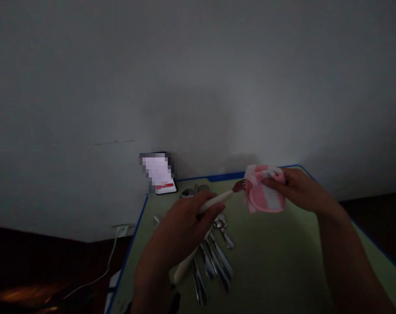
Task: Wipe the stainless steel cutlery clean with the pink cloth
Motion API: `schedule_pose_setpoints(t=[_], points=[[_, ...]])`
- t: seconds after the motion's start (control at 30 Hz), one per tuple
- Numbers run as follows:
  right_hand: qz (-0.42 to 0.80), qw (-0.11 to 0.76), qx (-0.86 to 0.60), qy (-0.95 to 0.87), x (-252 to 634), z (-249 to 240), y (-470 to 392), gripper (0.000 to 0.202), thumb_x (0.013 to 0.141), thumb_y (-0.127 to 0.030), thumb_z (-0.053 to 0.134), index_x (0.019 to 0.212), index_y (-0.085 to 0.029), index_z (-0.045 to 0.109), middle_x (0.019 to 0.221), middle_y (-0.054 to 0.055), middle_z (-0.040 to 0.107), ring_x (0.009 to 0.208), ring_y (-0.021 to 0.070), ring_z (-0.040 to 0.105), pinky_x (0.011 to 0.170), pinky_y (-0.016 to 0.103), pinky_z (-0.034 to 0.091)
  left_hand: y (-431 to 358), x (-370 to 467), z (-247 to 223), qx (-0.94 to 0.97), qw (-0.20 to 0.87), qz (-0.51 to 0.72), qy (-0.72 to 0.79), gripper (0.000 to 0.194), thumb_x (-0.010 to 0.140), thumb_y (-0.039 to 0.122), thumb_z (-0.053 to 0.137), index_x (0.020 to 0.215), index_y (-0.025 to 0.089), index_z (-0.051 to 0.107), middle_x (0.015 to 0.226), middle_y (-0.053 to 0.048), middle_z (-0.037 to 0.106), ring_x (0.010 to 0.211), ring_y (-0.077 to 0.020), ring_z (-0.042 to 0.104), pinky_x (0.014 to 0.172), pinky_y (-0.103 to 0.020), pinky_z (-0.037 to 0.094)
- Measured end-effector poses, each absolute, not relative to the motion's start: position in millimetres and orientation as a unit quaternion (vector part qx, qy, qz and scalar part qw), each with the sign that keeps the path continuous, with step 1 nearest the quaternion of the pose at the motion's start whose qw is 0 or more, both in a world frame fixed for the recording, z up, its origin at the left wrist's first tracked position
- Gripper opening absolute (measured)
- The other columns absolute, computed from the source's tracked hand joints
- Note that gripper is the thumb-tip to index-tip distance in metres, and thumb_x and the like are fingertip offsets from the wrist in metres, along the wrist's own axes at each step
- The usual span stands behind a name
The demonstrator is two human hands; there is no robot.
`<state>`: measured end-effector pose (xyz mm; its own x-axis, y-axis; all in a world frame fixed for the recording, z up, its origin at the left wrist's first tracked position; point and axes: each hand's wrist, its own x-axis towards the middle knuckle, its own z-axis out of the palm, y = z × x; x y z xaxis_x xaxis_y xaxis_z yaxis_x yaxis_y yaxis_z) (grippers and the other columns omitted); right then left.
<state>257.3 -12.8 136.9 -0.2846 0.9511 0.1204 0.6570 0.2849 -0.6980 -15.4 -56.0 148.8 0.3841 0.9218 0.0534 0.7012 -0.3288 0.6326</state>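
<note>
My left hand [191,218] grips a fork [219,200] by its pale handle, with the metal tines pointing right. Bunched in my right hand [299,187] is a pink and white cloth [265,194]. The tines are at the cloth's left edge; whether they press into it I cannot tell. Below my left hand, several pieces of metal cutlery [219,261] lie in a loose pile on the table, partly hidden by that hand and forearm. A thicker pale handle [184,266] shows among them. More spoon heads [202,188] lie just beyond my left hand.
The pale green table [266,270] has a blue edge and stands against a grey wall [250,87]. A lit phone [167,187], its screen blurred, leans at the far left corner. A white cable [109,257] runs down from a wall socket [122,230] on the left.
</note>
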Motion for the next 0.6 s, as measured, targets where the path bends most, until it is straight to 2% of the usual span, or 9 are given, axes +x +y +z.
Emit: schedule_pose_setpoints(t=[0.1,0.3,0.47,0.6], points=[[0.294,0.258,-0.523,-0.757,262,138,-12,0.034,0.079,-0.048,0.051,0.066,-0.017,0.060,0.058,0.000,0.057,0.052,0.0114,0.047,0.047,0.022,0.034,-58,-14,152,0.789,0.255,0.198,0.523,0.031,0.089,0.046,0.040,0.094,0.022,0.060,0.072,0.001,0.063,0.063,-0.0135,0.056,0.057,-0.024,0.037],[0.301,0.281,-0.472,-0.780,254,143,-16,0.029,0.080,-0.043,0.052,0.082,-0.018,0.066,0.064,0.003,0.063,0.056,0.0144,0.052,0.048,0.024,0.037,-63,-6,159,0.796,0.232,0.201,0.522,0.031,0.089,0.045,0.039,0.090,0.022,0.060,0.072,0.000,0.062,0.066,-0.0142,0.057,0.058,-0.023,0.038],[0.238,0.268,-0.513,-0.780,257,148,-19,0.030,0.080,-0.046,0.051,0.076,-0.019,0.063,0.063,0.002,0.061,0.054,0.0129,0.050,0.047,0.023,0.033,-67,-7,161,0.804,0.231,0.180,0.517,0.031,0.090,0.045,0.039,0.093,0.022,0.060,0.074,0.000,0.063,0.065,-0.0132,0.056,0.058,-0.023,0.039],[0.186,0.310,-0.522,-0.773,263,150,-20,0.027,0.079,-0.045,0.054,0.076,-0.019,0.060,0.063,0.000,0.058,0.054,0.0114,0.047,0.049,0.022,0.032,-69,-11,161,0.799,0.206,0.173,0.537,0.034,0.089,0.046,0.041,0.098,0.020,0.061,0.077,-0.003,0.064,0.068,-0.0140,0.057,0.058,-0.024,0.040]])
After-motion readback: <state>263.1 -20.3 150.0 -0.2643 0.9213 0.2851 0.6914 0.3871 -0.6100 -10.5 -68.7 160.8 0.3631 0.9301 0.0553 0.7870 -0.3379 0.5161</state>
